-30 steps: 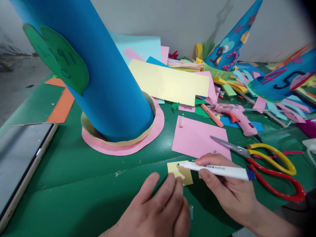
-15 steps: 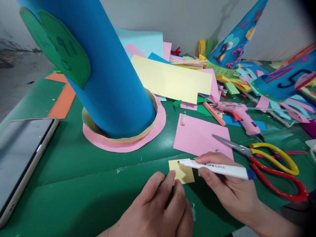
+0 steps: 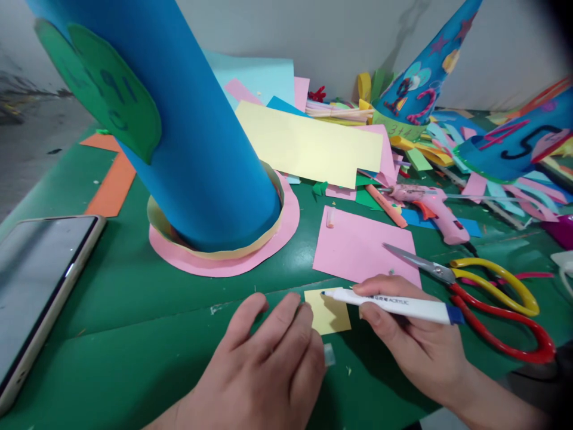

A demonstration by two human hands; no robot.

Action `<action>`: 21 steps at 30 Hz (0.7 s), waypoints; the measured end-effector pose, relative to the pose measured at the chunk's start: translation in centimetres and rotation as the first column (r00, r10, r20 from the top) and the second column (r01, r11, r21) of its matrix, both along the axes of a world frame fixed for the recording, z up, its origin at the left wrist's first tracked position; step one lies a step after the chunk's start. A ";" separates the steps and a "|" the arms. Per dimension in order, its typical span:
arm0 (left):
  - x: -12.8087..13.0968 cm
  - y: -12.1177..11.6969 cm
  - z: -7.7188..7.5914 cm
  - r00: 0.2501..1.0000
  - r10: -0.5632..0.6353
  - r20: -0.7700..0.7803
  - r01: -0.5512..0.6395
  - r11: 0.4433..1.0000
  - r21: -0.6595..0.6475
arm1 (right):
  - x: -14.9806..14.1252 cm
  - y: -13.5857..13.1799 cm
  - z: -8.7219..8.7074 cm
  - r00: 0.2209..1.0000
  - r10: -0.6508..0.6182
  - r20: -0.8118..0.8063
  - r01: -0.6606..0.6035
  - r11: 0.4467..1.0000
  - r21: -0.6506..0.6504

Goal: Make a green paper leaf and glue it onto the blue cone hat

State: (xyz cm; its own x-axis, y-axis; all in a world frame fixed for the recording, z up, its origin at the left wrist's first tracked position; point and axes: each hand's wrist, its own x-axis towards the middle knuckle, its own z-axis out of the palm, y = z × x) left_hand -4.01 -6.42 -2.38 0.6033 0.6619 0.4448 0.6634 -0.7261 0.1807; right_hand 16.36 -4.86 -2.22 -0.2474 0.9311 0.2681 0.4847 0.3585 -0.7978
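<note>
Holding a white marker [image 3: 394, 303] in my R hand [image 3: 416, 346], fingers closed round the barrel, tip over the small yellow paper square [image 3: 329, 313] on the green mat [image 3: 134, 310]; L hand [image 3: 264, 364] lies flat & open, fingertips at the square's left edge, gripping nothing; pink sheet [image 3: 358, 245] just behind, scissors [image 3: 487, 298] to the right.

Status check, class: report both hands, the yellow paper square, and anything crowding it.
Right hand grips white marker, tip over yellow square. Left hand flat beside square's left edge. Scissors and pink sheet close by, not blocking.
</note>
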 end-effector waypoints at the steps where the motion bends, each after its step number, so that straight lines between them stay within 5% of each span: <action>1: -0.1 0.1 0.0 1.000 -0.003 -0.001 0.003 1.000 -0.008 | 0.0 0.0 0.0 1.000 0.003 0.002 -0.003 1.000 -0.005; 21: -0.7 0.8 -0.8 0.991 -0.087 -0.098 0.082 0.995 -0.061 | 0.0 0.1 0.0 1.000 -0.007 0.007 0.007 1.000 -0.006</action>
State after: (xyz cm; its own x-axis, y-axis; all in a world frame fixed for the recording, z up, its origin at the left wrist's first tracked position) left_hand -4.66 -5.64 -3.14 0.6980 0.6292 0.3419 0.6169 -0.7708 0.1589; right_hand 16.39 -4.73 -2.20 -0.2431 0.9343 0.2608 0.4930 0.3505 -0.7963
